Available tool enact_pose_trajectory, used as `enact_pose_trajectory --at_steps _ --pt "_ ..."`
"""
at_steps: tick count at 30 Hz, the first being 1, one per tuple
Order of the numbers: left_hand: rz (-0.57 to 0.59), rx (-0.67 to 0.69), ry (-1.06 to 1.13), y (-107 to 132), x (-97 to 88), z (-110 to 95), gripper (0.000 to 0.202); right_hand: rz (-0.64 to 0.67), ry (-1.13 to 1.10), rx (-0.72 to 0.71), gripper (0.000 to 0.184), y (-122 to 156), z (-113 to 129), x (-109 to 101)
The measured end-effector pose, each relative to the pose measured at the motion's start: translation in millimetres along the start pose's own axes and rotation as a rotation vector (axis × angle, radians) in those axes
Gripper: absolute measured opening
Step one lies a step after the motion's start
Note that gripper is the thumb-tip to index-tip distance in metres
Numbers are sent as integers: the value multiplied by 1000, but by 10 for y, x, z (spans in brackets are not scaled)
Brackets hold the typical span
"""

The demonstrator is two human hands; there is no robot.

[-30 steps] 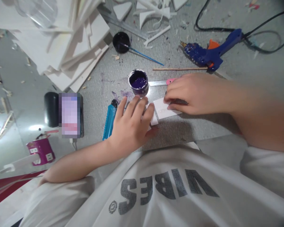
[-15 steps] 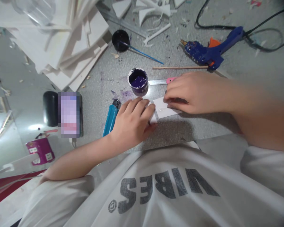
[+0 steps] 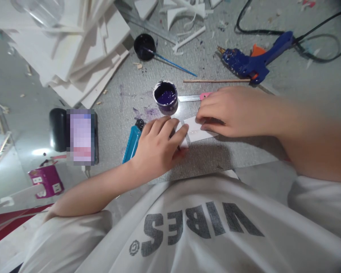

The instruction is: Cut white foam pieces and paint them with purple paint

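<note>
My left hand (image 3: 160, 146) has its fingers curled over a small white board piece (image 3: 184, 143), most of it hidden beneath them. Close by on the right, my right hand (image 3: 238, 112) pinches a flat white rectangular board piece (image 3: 194, 135) with a shiny clear streak across it. The two pieces lie nearly edge to edge on the grey tabletop, a thin gap between them. A pink-handled craft knife (image 3: 191, 98) rests partly under my right hand. Beside my left hand lies a teal box cutter (image 3: 132, 143).
An open pot of purple paint (image 3: 165, 98) stands just beyond my hands. Farther off are a black cup (image 3: 144, 47) with a blue brush (image 3: 174, 65), a thin wooden stick (image 3: 216, 80) and a corded blue glue gun (image 3: 246, 62). White boards (image 3: 102, 49) and a phone (image 3: 82, 138) lie left.
My left index finger has shifted slightly right over the small white piece. My right hand and its board piece stay practically still.
</note>
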State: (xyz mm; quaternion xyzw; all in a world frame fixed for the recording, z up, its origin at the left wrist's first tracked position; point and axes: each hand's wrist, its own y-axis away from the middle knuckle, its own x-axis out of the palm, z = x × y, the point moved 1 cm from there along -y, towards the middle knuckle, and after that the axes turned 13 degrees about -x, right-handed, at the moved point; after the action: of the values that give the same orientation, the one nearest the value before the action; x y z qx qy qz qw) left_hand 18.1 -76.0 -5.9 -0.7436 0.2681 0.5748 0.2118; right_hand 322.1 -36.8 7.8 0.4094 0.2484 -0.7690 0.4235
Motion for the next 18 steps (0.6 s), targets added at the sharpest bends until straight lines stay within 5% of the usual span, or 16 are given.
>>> enact_pose_trajectory --at_steps 18 --pt "60 -18 8 12 -144 -67 65 87 113 78 32 -51 92 -37"
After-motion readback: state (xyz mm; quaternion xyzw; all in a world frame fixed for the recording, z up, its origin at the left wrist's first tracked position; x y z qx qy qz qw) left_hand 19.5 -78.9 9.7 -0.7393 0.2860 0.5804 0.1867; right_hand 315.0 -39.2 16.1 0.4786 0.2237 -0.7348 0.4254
